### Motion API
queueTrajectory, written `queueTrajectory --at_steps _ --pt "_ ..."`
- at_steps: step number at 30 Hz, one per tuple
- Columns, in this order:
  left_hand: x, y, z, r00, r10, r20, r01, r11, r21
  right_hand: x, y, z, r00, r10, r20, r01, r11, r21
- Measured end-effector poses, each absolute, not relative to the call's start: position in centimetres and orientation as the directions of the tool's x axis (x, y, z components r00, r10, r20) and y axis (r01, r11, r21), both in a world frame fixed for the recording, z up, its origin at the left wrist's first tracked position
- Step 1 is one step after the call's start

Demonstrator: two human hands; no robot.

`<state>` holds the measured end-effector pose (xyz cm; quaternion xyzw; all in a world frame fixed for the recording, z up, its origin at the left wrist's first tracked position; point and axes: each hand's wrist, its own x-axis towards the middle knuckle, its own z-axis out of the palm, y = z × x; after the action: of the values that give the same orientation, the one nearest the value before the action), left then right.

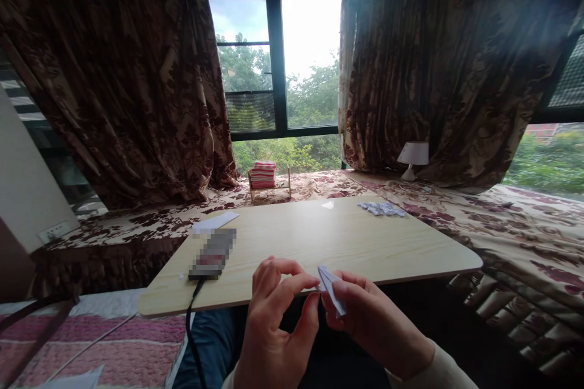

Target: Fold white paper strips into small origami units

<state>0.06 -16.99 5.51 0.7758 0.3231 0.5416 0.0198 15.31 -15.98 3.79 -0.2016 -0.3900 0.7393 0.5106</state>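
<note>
Brown flowered curtains (137, 91) are hanging on both sides of a dark-framed window (276, 64), and green trees are showing through the glass. Below the window a pale wooden table (328, 237) is standing over a bed covered in flowered cloth (524, 225).

At the near edge of the table, the person's left hand (274, 322) and right hand (365, 316) are meeting just in front of the tabletop. Between them they are holding a small folded white paper (331, 289): the left thumb and forefinger are pressing together on its left tip, while the right fingers are closing around its lower part, pinching it from the other side.

On the table's left part a dark device (212, 254), blurred out, is lying with a black cable (191, 328) trailing off the near edge. Just behind the device a white sheet (214, 222) is resting at the table's far left corner. Near the far right corner a little heap of paper pieces (382, 208) is lying. Beyond the table a white lamp (413, 157) is standing on the bed by the right curtain, and a small wooden rack with striped cloth (264, 176) is sitting under the window.
</note>
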Motion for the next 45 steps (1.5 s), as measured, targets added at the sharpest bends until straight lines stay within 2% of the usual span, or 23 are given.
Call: queueTrajectory --at_steps 12,24,28,31,40,45 --pt "0.2 -16.9 5.6 0.149 0.572 0.807 0.483 -0.754 0.445 15.3 -15.7 3.6 -0.396 0.912 0.105 -0.599 -0.17 -0.783" --pt "-0.5 -16.8 5.9 0.133 0.552 0.823 0.494 -0.757 0.428 15.4 -16.0 4.0 -0.409 0.904 0.127 -0.526 -0.12 -0.842" --pt "-2.2 -16.4 7.0 0.207 0.517 0.831 0.548 -0.765 0.339 16.0 -16.5 3.9 -0.437 0.891 0.123 -0.396 -0.068 -0.916" --pt "-2.6 -16.6 8.0 0.321 0.495 0.807 0.498 -0.813 0.301 16.3 -16.9 3.9 -0.458 0.882 0.113 -0.341 -0.057 -0.938" --pt "-1.8 -16.6 8.3 0.448 0.512 0.733 0.396 -0.849 0.35 16.4 -16.9 3.7 -0.502 0.861 0.081 -0.365 -0.126 -0.922" --pt "-2.0 -16.6 8.4 0.469 0.575 0.671 0.431 -0.812 0.394 16.4 -17.0 3.6 -0.484 0.872 0.075 -0.352 -0.115 -0.929"
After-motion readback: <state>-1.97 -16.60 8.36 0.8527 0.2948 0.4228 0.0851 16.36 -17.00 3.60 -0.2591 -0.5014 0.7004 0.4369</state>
